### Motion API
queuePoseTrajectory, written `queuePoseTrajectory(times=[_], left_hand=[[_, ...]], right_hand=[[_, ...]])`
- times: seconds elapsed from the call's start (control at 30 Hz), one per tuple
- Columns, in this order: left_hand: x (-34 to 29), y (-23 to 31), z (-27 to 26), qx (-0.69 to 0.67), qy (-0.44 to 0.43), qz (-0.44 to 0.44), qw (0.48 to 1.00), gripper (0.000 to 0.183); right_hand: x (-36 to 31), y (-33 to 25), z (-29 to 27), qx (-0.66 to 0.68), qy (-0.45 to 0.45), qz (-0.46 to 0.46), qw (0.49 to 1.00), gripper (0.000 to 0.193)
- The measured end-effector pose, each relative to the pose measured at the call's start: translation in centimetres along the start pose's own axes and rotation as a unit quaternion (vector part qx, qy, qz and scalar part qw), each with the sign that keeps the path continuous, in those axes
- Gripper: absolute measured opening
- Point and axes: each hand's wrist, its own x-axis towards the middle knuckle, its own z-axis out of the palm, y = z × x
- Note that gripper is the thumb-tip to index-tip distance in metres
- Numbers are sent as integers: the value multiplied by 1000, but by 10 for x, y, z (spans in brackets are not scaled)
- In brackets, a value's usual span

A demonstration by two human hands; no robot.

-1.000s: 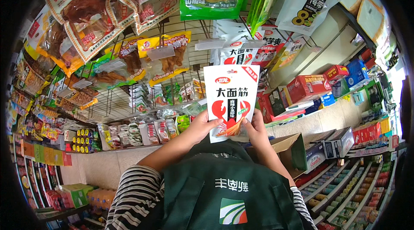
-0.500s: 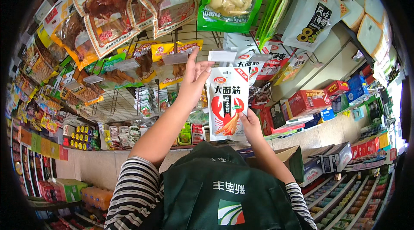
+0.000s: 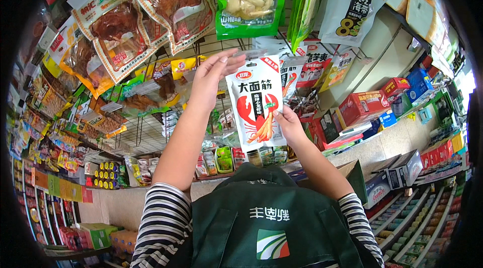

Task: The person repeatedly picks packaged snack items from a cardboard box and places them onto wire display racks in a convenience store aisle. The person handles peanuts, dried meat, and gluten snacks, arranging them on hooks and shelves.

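A white snack packet (image 3: 255,102) with a red lobster picture stands upright in front of me. My right hand (image 3: 289,124) grips its lower right edge, thumb on the front. My left hand (image 3: 216,74) is at the packet's upper left corner, its fingertips closed on the end of a clear price tag holder (image 3: 254,56) just above the packet. Whether a hook passes through the packet's top is hidden. Partly covered behind it hangs a similar white packet (image 3: 291,74).
Overhead hang brown meat packets (image 3: 176,6), a green packet (image 3: 246,4) and a grey-white packet (image 3: 352,9). A wire grid rack (image 3: 151,127) backs them. Red boxes (image 3: 362,109) stand to the right. Small yellow-lidded jars (image 3: 108,175) sit low on the left.
The packet has shifted left and slightly up in view, tilting a little, with my right hand still on it. My left fingers, one raised before, now lie together at the tag holder.
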Motion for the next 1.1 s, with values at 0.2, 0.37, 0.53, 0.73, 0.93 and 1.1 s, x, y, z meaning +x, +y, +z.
queuePoseTrajectory(times=[0.2,0.37,0.53,0.73,0.93,1.1], left_hand=[[0,0,0,-11,-8,2,1000,32],[-4,-4,-2,1,-15,15,1000,30],[-12,-47,-7,19,48,79,996,11],[-8,-85,12,537,9,235,810,46],[0,-113,4,696,-59,226,679,64],[19,-133,10,778,-59,175,600,65]], right_hand=[[12,-6,9,7,-2,1,1000,22],[26,3,11,-32,19,-10,999,23],[48,15,14,-122,48,-37,991,22],[76,37,-6,-274,82,-36,958,22],[27,51,-20,-306,42,12,951,32],[-99,40,-90,-169,141,92,971,27]])
